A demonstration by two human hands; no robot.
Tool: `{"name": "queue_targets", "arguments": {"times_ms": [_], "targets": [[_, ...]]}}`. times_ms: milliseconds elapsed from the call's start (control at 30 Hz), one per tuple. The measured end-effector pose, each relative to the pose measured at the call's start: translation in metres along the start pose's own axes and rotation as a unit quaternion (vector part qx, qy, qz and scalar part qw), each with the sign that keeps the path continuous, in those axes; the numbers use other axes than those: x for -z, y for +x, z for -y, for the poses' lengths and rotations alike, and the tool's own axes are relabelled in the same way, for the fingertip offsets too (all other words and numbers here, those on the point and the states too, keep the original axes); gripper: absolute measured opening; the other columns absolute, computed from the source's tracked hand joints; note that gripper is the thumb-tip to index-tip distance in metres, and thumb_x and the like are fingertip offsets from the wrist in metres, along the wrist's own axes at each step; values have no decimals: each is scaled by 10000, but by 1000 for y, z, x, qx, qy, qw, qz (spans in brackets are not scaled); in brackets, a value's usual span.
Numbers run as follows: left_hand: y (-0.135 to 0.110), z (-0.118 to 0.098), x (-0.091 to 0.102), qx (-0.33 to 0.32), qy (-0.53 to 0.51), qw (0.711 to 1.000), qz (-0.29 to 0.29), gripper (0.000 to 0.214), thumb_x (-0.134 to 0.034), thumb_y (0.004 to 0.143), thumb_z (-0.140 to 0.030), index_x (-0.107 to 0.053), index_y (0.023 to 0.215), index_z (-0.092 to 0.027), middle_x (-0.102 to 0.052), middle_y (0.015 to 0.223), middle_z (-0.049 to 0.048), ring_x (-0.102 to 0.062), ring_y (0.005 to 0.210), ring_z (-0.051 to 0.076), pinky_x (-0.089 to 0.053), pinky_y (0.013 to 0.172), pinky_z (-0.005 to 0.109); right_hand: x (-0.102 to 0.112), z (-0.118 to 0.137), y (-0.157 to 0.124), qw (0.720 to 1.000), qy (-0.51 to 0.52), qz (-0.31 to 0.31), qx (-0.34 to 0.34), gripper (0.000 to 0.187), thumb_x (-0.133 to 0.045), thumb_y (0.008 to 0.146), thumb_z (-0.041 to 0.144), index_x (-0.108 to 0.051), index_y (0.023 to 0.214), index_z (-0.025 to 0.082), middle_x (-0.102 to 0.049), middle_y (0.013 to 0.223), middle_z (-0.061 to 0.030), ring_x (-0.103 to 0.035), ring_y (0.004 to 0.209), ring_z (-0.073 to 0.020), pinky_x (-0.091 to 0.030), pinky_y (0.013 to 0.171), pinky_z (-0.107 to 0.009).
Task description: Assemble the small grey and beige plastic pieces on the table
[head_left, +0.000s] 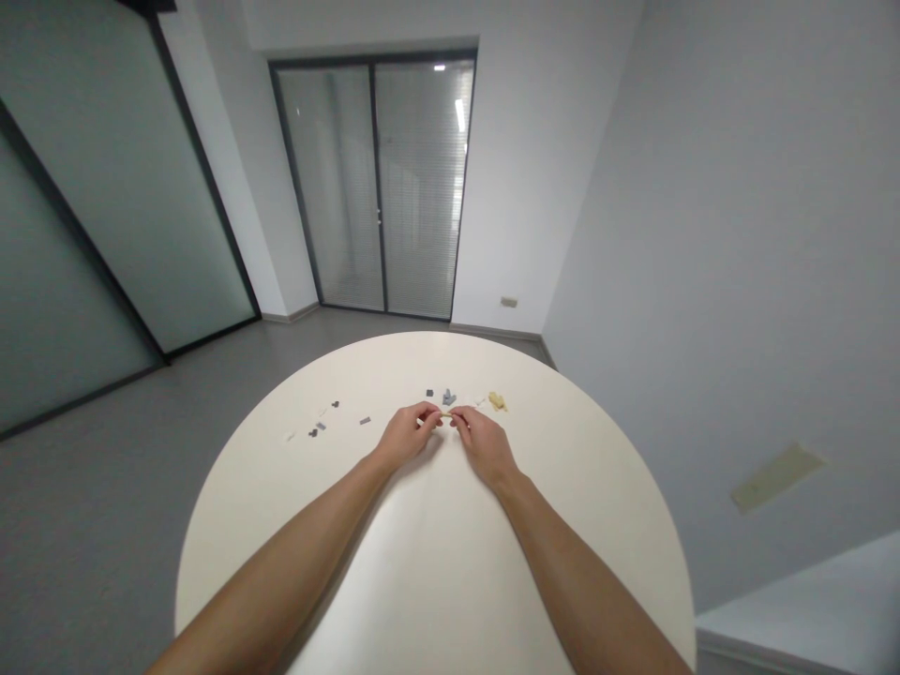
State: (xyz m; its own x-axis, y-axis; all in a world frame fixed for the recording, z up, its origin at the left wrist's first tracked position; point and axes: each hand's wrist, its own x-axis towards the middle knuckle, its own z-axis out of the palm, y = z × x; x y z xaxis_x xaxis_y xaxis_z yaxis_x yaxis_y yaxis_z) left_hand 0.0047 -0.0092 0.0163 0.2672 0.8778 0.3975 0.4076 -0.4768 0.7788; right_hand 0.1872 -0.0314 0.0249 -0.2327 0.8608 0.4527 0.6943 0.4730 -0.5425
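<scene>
Over the round white table [450,581], a small thin yellowish piece [446,414] spans the gap between my two hands. My left hand [408,433] pinches its left end, and my right hand [484,439] pinches the right end. The piece is too small to name more exactly. Just beyond my fingers lies a little cluster of grey pieces [448,397], with a dark square piece [429,393] to its left. A pile of yellow pieces [497,401] sits past my right hand, and a white piece [479,402] is beside it.
Left of my hands, a flat grey piece [365,421] lies alone. Farther left are small dark pieces [336,404], another grey piece [322,426] and a whitish piece [290,437]. Glass doors [376,187] stand beyond the table, and a wall [738,234] runs along the right.
</scene>
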Motion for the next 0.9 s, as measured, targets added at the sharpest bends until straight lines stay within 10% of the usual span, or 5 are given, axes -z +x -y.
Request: {"name": "queue_targets", "arguments": {"times_ms": [900], "targets": [[1,5,-1,-12,7,1000,-27,236,-539,901,-366,-681,976,-193,-726,940,56,-651,839,169,-514,733,274,-4,-5,0,999,4,-38,-5,209,-481,973,361,-640,1050,251,-715,1034,-22,-656,902,-173,-462,789,-284]]}}
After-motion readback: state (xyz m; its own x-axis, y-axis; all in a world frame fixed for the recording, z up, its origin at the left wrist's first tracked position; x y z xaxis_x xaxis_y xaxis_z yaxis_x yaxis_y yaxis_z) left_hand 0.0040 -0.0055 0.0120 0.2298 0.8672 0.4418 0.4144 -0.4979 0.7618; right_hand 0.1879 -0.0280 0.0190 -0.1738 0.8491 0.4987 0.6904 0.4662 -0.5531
